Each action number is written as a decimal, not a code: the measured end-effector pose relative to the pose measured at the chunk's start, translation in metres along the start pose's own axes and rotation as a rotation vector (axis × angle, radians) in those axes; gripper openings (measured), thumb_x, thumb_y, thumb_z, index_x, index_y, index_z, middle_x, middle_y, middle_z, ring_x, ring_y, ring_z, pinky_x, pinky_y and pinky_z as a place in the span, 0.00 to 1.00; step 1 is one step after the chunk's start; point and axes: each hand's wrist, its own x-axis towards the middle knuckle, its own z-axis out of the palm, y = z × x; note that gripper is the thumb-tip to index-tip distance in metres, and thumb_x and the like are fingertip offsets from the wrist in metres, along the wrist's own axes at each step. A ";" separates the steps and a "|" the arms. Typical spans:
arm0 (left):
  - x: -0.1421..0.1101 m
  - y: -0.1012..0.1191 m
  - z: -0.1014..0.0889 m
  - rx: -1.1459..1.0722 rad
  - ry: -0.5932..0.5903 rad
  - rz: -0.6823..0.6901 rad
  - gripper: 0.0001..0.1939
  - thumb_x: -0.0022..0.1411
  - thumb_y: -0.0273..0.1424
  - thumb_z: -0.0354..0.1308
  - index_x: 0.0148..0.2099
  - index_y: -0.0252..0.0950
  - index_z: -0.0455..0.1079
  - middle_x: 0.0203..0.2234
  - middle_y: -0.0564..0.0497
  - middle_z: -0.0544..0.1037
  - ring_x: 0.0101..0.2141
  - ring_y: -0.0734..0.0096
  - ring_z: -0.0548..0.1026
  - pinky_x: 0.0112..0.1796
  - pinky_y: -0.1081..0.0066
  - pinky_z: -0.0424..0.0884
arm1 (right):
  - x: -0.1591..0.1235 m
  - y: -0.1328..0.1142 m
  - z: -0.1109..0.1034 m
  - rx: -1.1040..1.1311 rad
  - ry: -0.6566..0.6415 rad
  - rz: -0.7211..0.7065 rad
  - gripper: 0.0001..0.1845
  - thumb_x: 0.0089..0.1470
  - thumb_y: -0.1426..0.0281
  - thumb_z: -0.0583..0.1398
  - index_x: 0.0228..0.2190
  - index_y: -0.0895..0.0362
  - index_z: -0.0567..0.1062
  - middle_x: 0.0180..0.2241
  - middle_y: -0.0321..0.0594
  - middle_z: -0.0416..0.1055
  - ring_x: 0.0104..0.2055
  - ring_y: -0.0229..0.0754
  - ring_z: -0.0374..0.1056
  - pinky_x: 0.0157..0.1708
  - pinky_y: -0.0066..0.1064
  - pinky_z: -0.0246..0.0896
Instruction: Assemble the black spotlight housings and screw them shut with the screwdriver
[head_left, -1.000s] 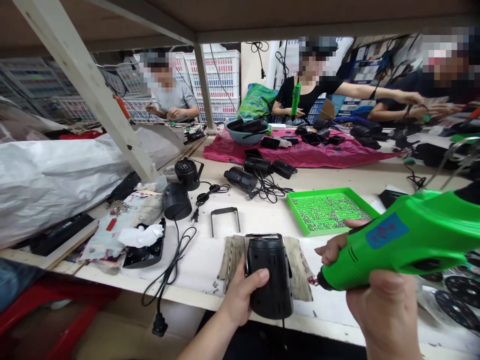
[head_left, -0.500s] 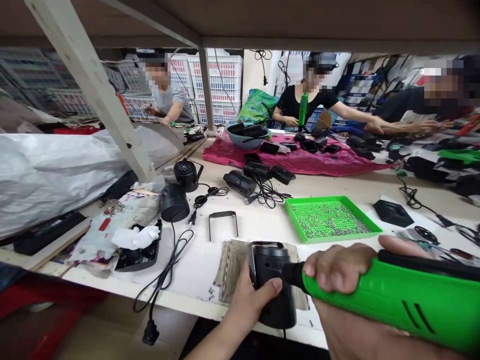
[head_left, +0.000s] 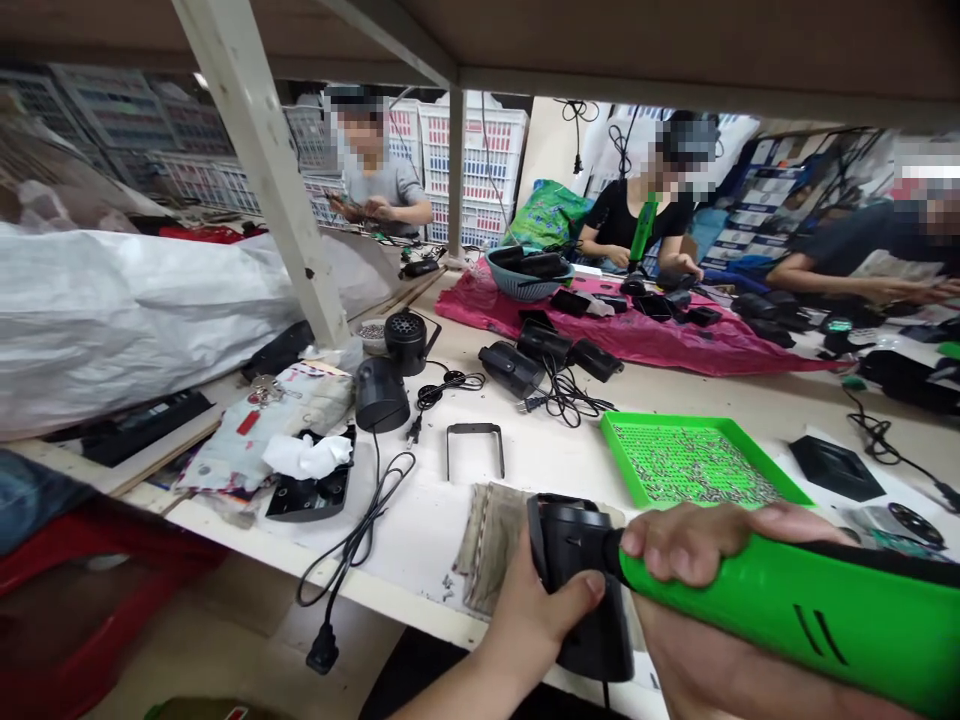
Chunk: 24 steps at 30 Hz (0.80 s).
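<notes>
Left hand (head_left: 544, 625) closed around a black cylindrical housing (head_left: 600, 640), thumb across its near side, holding it upright at the near edge of the surface (head_left: 420, 540), over a worn folded cloth pad (head_left: 491, 545). Right hand (head_left: 694, 545) closed around the barrel of a green electric screwdriver (head_left: 795, 610), held nearly level from the right, with its black nose against the right side of the housing. The contact area is small and shaded, so whether a bit sits in a screw cannot be told. State of the work as laid out: a U-shaped metal bracket (head_left: 475, 427) lies loose just beyond the pad, fitted to nothing; a green tray (head_left: 780, 465) to the right remains well filled with what appear to be small screws (head_left: 694, 465). To the left, a second black housing (head_left: 382, 395) with a trailing black cord (head_left: 352, 545) stands beside a grilled black unit (head_left: 405, 342). Three further black units (head_left: 544, 345) lie farther off among tangled cords, near a pink cloth (head_left: 637, 345) bearing more black parts. Which of these are complete cannot be judged from this view. Compared with one second earlier, the screwdriver has moved from clear of the housing to touching it; that contact has held over the last half second, while the head view has turned slightly.
</notes>
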 end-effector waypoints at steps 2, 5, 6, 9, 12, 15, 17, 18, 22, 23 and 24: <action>0.002 -0.001 -0.001 -0.018 -0.028 0.023 0.26 0.50 0.39 0.64 0.49 0.36 0.63 0.42 0.45 0.76 0.44 0.55 0.73 0.47 0.60 0.65 | -0.001 0.000 -0.001 0.009 -0.018 0.008 0.22 0.53 0.44 0.54 0.37 0.47 0.70 0.19 0.30 0.59 0.19 0.39 0.54 0.22 0.34 0.57; 0.003 -0.002 -0.005 -0.023 -0.003 0.000 0.26 0.49 0.40 0.65 0.48 0.36 0.65 0.39 0.47 0.77 0.42 0.57 0.73 0.45 0.62 0.66 | -0.002 0.002 -0.002 0.043 -0.050 0.003 0.12 0.55 0.53 0.57 0.36 0.46 0.70 0.18 0.29 0.60 0.18 0.39 0.55 0.22 0.34 0.57; 0.002 -0.002 -0.006 -0.026 0.011 -0.031 0.27 0.48 0.40 0.66 0.48 0.36 0.65 0.38 0.47 0.77 0.41 0.57 0.73 0.44 0.63 0.66 | -0.002 0.002 -0.003 0.047 -0.045 -0.013 0.12 0.55 0.53 0.58 0.37 0.45 0.71 0.18 0.30 0.60 0.18 0.39 0.55 0.21 0.34 0.57; 0.001 -0.001 -0.009 -0.069 0.000 -0.111 0.28 0.46 0.40 0.68 0.48 0.36 0.67 0.36 0.49 0.77 0.39 0.60 0.73 0.42 0.65 0.66 | -0.003 -0.001 -0.004 0.049 -0.010 -0.037 0.22 0.52 0.47 0.58 0.43 0.46 0.70 0.19 0.30 0.61 0.18 0.39 0.56 0.21 0.34 0.58; -0.001 0.000 -0.010 -0.117 -0.013 -0.158 0.29 0.45 0.40 0.69 0.49 0.37 0.67 0.35 0.50 0.77 0.37 0.62 0.73 0.41 0.65 0.67 | -0.002 -0.012 -0.003 0.055 0.012 -0.048 0.14 0.58 0.57 0.56 0.45 0.45 0.69 0.18 0.30 0.64 0.18 0.39 0.58 0.20 0.33 0.60; -0.002 0.003 -0.010 -0.125 -0.012 -0.181 0.28 0.44 0.39 0.69 0.48 0.37 0.68 0.34 0.50 0.77 0.38 0.61 0.73 0.43 0.65 0.66 | 0.000 -0.024 0.000 0.034 0.002 -0.040 0.11 0.60 0.60 0.54 0.43 0.46 0.71 0.18 0.31 0.66 0.18 0.40 0.60 0.20 0.34 0.62; -0.002 0.005 -0.009 -0.133 -0.018 -0.192 0.28 0.45 0.38 0.69 0.48 0.37 0.68 0.35 0.49 0.78 0.39 0.60 0.73 0.43 0.64 0.66 | 0.001 -0.029 0.000 0.055 -0.022 -0.036 0.12 0.59 0.58 0.55 0.43 0.45 0.72 0.18 0.32 0.67 0.18 0.40 0.61 0.20 0.35 0.62; -0.002 0.005 -0.009 -0.138 -0.019 -0.197 0.29 0.45 0.38 0.69 0.49 0.38 0.67 0.36 0.49 0.78 0.39 0.61 0.74 0.44 0.64 0.66 | 0.001 -0.030 -0.001 0.070 -0.029 -0.034 0.12 0.59 0.58 0.55 0.43 0.45 0.72 0.18 0.32 0.68 0.18 0.40 0.61 0.20 0.35 0.62; -0.004 0.005 -0.009 -0.134 -0.015 -0.207 0.31 0.46 0.38 0.70 0.51 0.38 0.67 0.38 0.49 0.79 0.42 0.60 0.74 0.47 0.63 0.65 | -0.001 -0.026 -0.007 0.078 -0.018 -0.004 0.12 0.61 0.60 0.52 0.45 0.43 0.71 0.19 0.32 0.68 0.19 0.42 0.63 0.22 0.37 0.63; -0.004 0.005 -0.009 -0.147 -0.011 -0.197 0.30 0.47 0.39 0.69 0.52 0.38 0.67 0.40 0.48 0.79 0.44 0.58 0.74 0.49 0.62 0.64 | -0.001 -0.024 -0.007 0.078 -0.017 0.005 0.12 0.61 0.59 0.52 0.45 0.43 0.70 0.19 0.32 0.68 0.19 0.42 0.63 0.22 0.37 0.63; -0.005 0.005 -0.008 -0.168 -0.005 -0.188 0.30 0.48 0.41 0.68 0.53 0.39 0.67 0.43 0.47 0.79 0.47 0.57 0.73 0.50 0.62 0.64 | -0.002 -0.022 -0.007 0.084 -0.014 0.009 0.13 0.61 0.57 0.52 0.45 0.43 0.71 0.19 0.32 0.68 0.19 0.42 0.62 0.22 0.37 0.63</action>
